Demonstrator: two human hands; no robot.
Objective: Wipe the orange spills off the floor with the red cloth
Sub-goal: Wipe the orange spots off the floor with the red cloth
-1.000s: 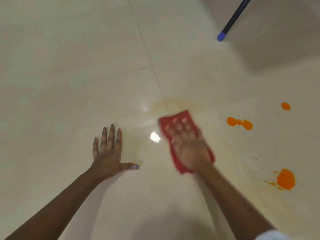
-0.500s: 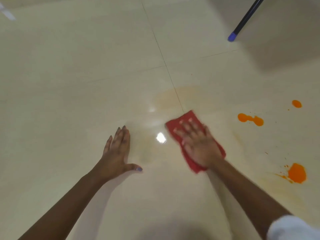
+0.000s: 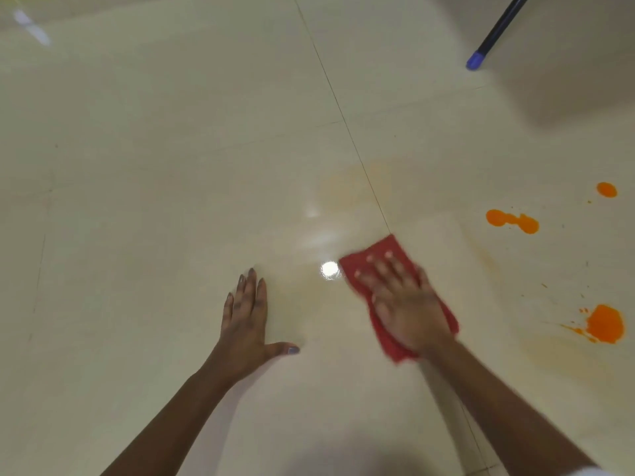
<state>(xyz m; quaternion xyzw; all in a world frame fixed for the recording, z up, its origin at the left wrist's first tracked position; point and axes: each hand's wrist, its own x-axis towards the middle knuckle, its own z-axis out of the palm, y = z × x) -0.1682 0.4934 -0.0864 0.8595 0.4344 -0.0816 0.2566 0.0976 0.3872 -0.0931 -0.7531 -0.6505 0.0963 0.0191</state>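
The right hand [image 3: 407, 304] is lying flat, palm down, on the red cloth [image 3: 378, 255], with the fingers spread and extended; it is pressing on the cloth rather than gripping it. The cloth is lying on the floor [image 3: 154, 166], directly over a tile joint [image 3: 343, 115], and its edges are showing beyond the fingertips and on both sides of the palm. The hand and cloth are appearing slightly blurred.

The left hand [image 3: 245, 321] is resting open on the bare floor to the left of the cloth, fingers straight and close together, thumb pointing toward the cloth. It is holding nothing.

3 orange spills are sitting on the floor to the right of the cloth, well apart from it: a small round spot [image 3: 606, 189], an elongated double blot [image 3: 512, 221], and a larger blot [image 3: 604, 323] with fine splatter beside it. A faint yellowish film [image 3: 354, 187] is showing on the tiles ahead of the cloth.

A dark pole with a blue tip [image 3: 476, 60] is touching the floor at the upper right.
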